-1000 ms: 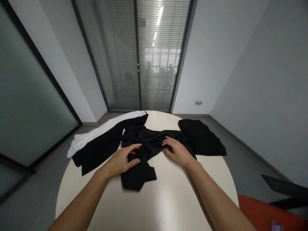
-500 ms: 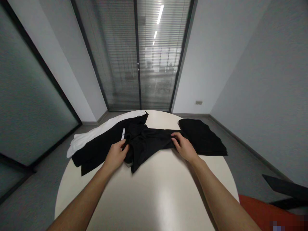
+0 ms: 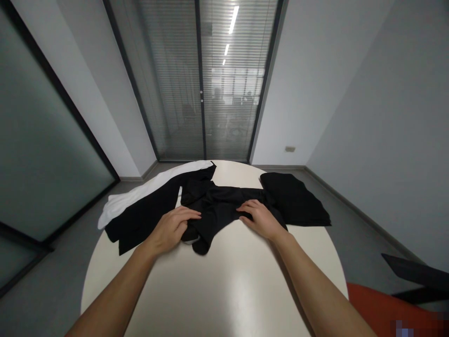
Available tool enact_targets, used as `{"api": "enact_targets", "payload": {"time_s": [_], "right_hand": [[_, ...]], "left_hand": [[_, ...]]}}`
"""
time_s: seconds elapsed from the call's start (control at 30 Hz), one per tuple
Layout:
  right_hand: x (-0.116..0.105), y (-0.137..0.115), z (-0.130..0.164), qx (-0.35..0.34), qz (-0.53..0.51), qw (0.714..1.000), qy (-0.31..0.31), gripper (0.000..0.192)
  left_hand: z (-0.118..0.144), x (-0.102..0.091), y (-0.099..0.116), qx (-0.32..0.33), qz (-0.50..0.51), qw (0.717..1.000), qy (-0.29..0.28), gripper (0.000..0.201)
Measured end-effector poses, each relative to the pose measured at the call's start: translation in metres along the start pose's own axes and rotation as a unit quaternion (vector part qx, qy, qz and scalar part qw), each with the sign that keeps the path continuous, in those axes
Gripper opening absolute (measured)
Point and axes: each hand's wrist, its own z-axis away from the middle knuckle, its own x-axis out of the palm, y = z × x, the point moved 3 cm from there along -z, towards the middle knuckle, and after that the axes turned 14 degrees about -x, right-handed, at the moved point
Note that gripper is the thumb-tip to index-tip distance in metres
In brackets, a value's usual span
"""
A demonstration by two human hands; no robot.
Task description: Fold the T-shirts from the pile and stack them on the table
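On the far half of the round table [image 3: 217,285] lies a crumpled black garment [image 3: 222,201]. The left hand [image 3: 174,227] rests loosely extended on it; the right hand [image 3: 258,219] curls there, grip unclear.

Blinds [image 3: 178,84] behind glass straight ahead — reddish chair [image 3: 382,306] bottom right, tiny wall plate [image 3: 290,149], frosted panel [image 3: 42,135] left.

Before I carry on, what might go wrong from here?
The black garment is bunched near the left hand, so creases could get pressed in. Its right end lies against or very near the folded black cloth, so a tug might disturb that too. The white cloth lies along the edge of the table, so a nudge could perhaps send it off.
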Motion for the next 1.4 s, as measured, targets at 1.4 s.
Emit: {"api": "enact_targets", "payload": {"time_s": [1.4], "right_hand": [[-0.017,0.012,0.009,0.107,-0.168,0.976,0.086,0.028]], "left_hand": [[-0.002,0.005,-0.006,-0.016,0.102,0.995,-0.015,0.032]]}}
